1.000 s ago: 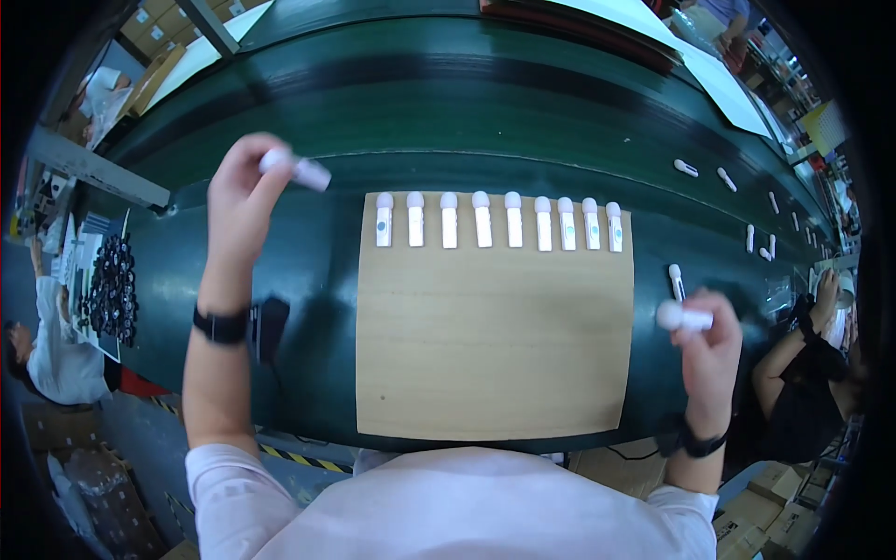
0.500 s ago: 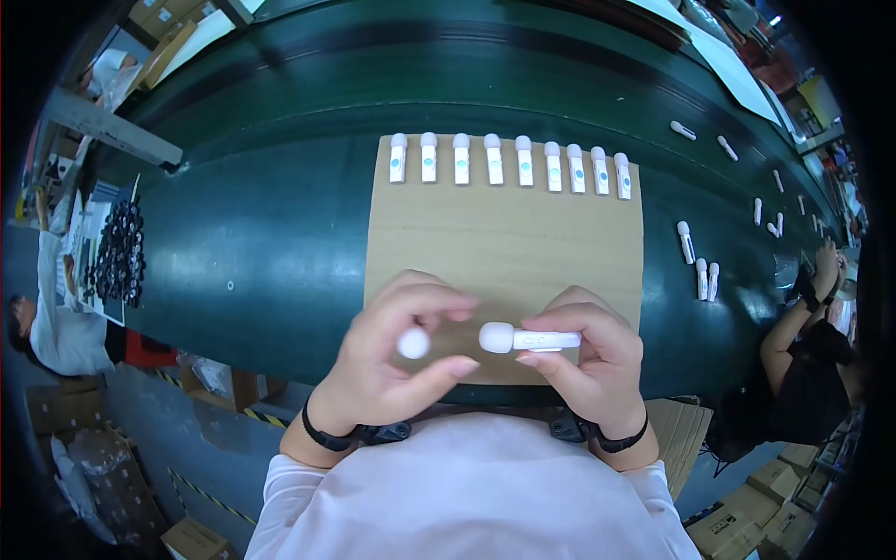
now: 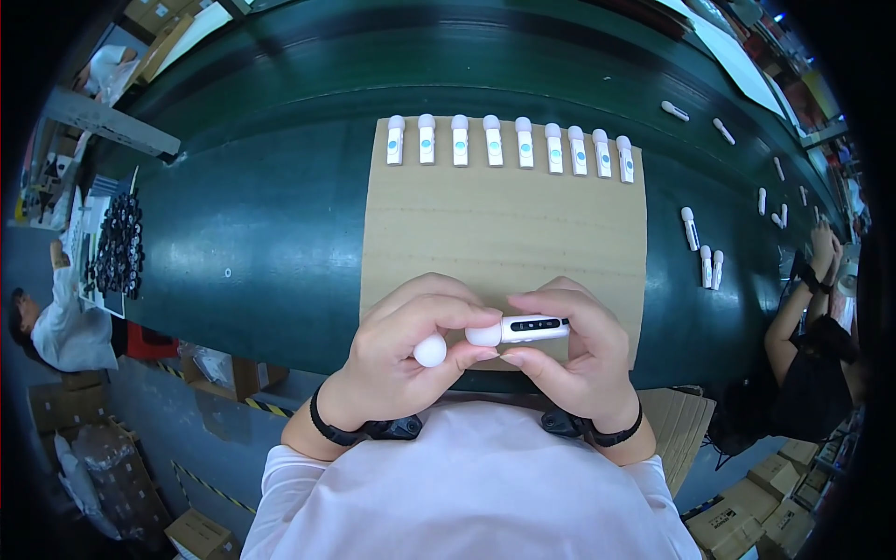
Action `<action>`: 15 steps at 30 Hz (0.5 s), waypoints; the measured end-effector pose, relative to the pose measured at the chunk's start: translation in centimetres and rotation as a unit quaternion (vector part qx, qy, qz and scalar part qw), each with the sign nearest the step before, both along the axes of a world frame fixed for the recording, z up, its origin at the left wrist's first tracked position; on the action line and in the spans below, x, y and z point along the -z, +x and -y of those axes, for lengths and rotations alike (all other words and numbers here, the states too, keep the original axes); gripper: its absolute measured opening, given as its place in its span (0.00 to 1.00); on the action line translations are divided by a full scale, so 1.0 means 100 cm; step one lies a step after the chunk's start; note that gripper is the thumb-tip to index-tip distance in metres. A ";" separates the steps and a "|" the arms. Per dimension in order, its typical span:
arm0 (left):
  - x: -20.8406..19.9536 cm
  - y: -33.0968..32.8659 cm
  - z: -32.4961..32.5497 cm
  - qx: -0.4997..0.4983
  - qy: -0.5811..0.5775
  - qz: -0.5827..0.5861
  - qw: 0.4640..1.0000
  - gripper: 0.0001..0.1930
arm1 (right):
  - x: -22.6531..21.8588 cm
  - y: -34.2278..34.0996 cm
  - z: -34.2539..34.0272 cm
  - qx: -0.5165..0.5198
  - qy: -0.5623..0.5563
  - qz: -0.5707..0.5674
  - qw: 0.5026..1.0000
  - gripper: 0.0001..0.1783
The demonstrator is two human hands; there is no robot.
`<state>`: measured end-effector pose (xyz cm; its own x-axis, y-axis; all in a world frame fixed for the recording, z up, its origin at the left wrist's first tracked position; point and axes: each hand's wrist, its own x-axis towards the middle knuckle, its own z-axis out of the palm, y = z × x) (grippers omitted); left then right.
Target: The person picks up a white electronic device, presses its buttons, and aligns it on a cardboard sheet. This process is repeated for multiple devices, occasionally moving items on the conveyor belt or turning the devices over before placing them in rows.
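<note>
Above the near edge of the cardboard sheet [image 3: 504, 224], a small white wand massager [image 3: 535, 326] is held level between both hands. Its round head points left, and a dark panel on its body faces up. My right hand [image 3: 590, 359] is closed on the body end. My left hand [image 3: 397, 355] pinches the head between thumb and fingers. A second white rounded end [image 3: 430, 351] sticks out of my left palm; the rest of that piece is hidden. Along the far edge of the cardboard lie several similar massagers in a row [image 3: 494, 145], heads away from me, each with a blue dot.
More massagers [image 3: 690, 229] lie loose on the green bench [image 3: 280, 224] to the right. A co-worker's hands [image 3: 823, 250] are at the far right. Many black round parts [image 3: 119, 247] fill a tray at left, near another person [image 3: 70, 313]. Cardboard boxes [image 3: 747, 518] stand on the floor.
The massager has turned so its dark panel now faces up instead of the side with two oval marks. My left hand has moved right and closed on its head.
</note>
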<state>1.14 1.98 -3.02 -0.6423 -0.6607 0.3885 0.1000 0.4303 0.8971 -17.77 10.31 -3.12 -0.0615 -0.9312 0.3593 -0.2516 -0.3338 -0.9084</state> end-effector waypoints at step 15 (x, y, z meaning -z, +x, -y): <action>-0.002 -0.001 0.004 0.030 -0.022 -0.005 0.999 0.15 | 0.003 -0.001 0.001 0.002 -0.025 -0.026 0.999 0.14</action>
<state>1.09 1.62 -2.80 -0.6766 -0.6026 0.4231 0.1359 0.4626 0.8761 -17.90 10.21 -3.45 -0.0449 -0.9119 0.4079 -0.2985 -0.3774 -0.8766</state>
